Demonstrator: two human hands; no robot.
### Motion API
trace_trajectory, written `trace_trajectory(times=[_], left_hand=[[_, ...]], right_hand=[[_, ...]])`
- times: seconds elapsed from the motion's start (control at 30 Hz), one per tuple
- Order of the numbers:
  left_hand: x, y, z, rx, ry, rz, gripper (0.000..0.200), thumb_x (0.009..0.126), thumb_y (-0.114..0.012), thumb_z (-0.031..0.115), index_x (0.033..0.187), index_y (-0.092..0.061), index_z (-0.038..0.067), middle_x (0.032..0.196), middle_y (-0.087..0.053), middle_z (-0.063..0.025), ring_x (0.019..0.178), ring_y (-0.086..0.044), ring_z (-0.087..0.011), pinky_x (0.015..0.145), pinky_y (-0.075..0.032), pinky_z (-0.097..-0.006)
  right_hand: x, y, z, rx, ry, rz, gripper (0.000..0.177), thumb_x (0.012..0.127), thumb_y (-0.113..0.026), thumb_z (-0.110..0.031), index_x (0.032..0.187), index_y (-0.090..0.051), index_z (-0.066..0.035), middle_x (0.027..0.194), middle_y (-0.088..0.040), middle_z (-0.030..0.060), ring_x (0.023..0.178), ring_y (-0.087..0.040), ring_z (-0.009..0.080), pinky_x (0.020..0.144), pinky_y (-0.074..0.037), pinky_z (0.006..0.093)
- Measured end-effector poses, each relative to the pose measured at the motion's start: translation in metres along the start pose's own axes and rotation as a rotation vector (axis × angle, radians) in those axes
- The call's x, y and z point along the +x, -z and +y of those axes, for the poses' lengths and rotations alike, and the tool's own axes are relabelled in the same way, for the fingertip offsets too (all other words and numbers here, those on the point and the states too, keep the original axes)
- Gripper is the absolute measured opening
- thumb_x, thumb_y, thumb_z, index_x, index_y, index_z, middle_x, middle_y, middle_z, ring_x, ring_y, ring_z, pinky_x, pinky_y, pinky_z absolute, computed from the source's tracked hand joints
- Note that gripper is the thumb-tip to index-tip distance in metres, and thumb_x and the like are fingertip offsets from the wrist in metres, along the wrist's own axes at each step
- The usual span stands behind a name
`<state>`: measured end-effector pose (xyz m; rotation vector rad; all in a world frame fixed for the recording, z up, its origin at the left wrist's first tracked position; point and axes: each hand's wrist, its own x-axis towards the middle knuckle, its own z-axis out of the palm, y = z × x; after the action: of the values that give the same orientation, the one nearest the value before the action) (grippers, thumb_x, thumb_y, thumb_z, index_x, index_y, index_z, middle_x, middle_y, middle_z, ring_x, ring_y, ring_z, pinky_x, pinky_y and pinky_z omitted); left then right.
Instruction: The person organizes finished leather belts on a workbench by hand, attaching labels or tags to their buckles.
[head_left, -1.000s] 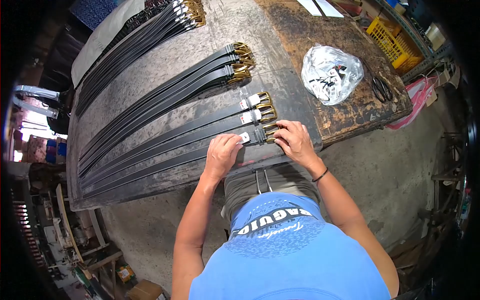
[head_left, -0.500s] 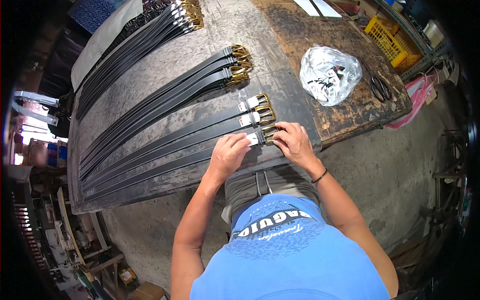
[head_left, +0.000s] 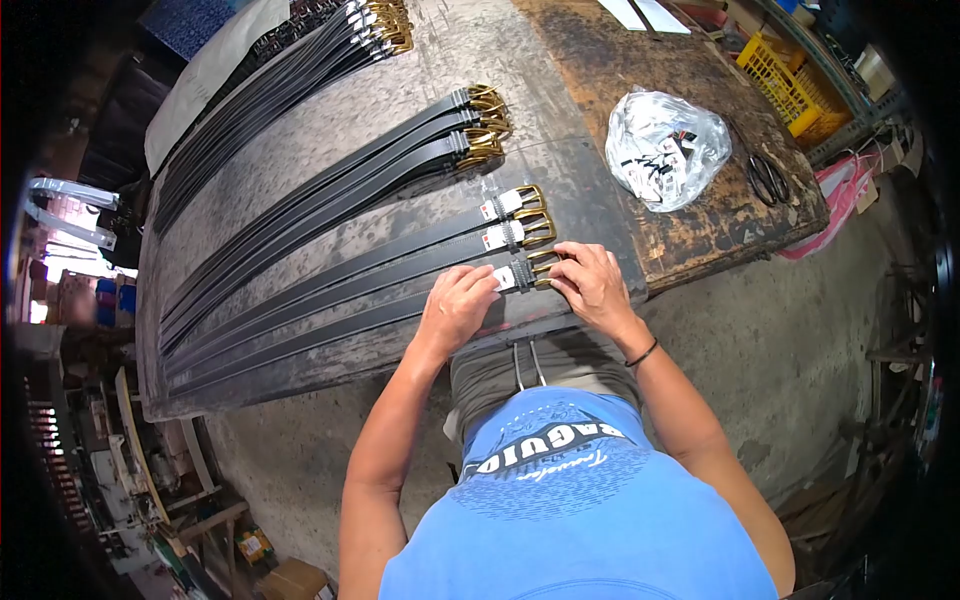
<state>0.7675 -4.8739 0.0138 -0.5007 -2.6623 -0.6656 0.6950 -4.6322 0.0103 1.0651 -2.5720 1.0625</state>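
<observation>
Left hand (head_left: 455, 305) has its fingertips drawn together on a small white tag (head_left: 505, 278) at the buckle end of the nearest black belt (head_left: 330, 325). Right hand (head_left: 592, 285) lies curled over that belt's brass buckle (head_left: 541, 266); whether it clamps the buckle I cannot tell. The belt lies flat along the near edge of a worn worktop (head_left: 590, 215), its strap running away to the left. Just beyond it lie two more tagged belts (head_left: 400, 255), side by side. Farther off is a group of untagged belts (head_left: 340, 185). To the right sit a clear plastic bag of tags (head_left: 665, 145) and scissors (head_left: 768, 178).
</observation>
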Motion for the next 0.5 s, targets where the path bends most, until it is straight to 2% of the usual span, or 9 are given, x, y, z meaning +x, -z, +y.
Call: trace_trajectory(times=[0.17, 0.27, 0.37, 0.43, 0.5], left_hand=[[0.014, -0.012, 0.008, -0.044, -0.032, -0.014, 0.028, 0.072, -0.075, 0.007, 0.099, -0.066, 0.004, 0.106, -0.068, -0.0115, 0.098, -0.062, -0.0293, 0.087, -0.05, -0.0396], [0.015, -0.014, 0.01, -0.131, 0.014, 0.028, 0.035, 0.072, -0.076, 0.009, 0.104, -0.063, 0.003, 0.108, -0.067, -0.012, 0.099, -0.062, -0.03, 0.088, -0.05, -0.0391], [0.008, -0.008, 0.011, -0.102, 0.092, 0.077, 0.042, 0.072, -0.078, 0.014, 0.109, -0.062, 0.003, 0.111, -0.065, -0.013, 0.101, -0.061, -0.0307, 0.089, -0.048, -0.0402], [0.0, -0.004, 0.009, 0.056, 0.206, 0.047, 0.044, 0.072, -0.079, 0.021, 0.11, -0.063, 0.005, 0.11, -0.064, -0.0113, 0.103, -0.057, -0.0301, 0.09, -0.045, -0.0413], [-0.006, -0.006, 0.007, 0.085, 0.221, 0.046, 0.044, 0.072, -0.079, 0.025, 0.109, -0.064, 0.007, 0.107, -0.062, -0.0087, 0.101, -0.055, -0.0285, 0.087, -0.043, -0.0408]], right_hand=[[0.0, 0.0, 0.001, 0.001, 0.01, 0.009, 0.015, 0.077, -0.072, -0.013, 0.09, -0.066, -0.011, 0.116, -0.06, 0.0031, 0.105, -0.054, 0.0258, 0.087, -0.041, 0.0388], [-0.001, 0.0, 0.002, -0.002, 0.008, 0.008, 0.016, 0.077, -0.072, -0.012, 0.091, -0.066, -0.011, 0.116, -0.06, 0.0028, 0.105, -0.054, 0.0258, 0.086, -0.041, 0.0386], [-0.001, 0.0, 0.002, -0.002, 0.011, 0.002, 0.017, 0.076, -0.073, -0.012, 0.091, -0.066, -0.011, 0.116, -0.059, 0.0025, 0.105, -0.054, 0.0256, 0.086, -0.041, 0.0384], [0.0, 0.0, 0.002, -0.004, 0.019, 0.01, 0.016, 0.076, -0.073, -0.012, 0.09, -0.066, -0.011, 0.116, -0.059, 0.0024, 0.104, -0.054, 0.0253, 0.085, -0.041, 0.0384], [0.001, 0.001, 0.001, -0.004, 0.015, 0.007, 0.016, 0.076, -0.073, -0.012, 0.09, -0.066, -0.012, 0.116, -0.059, 0.0025, 0.104, -0.054, 0.0252, 0.085, -0.041, 0.0383]])
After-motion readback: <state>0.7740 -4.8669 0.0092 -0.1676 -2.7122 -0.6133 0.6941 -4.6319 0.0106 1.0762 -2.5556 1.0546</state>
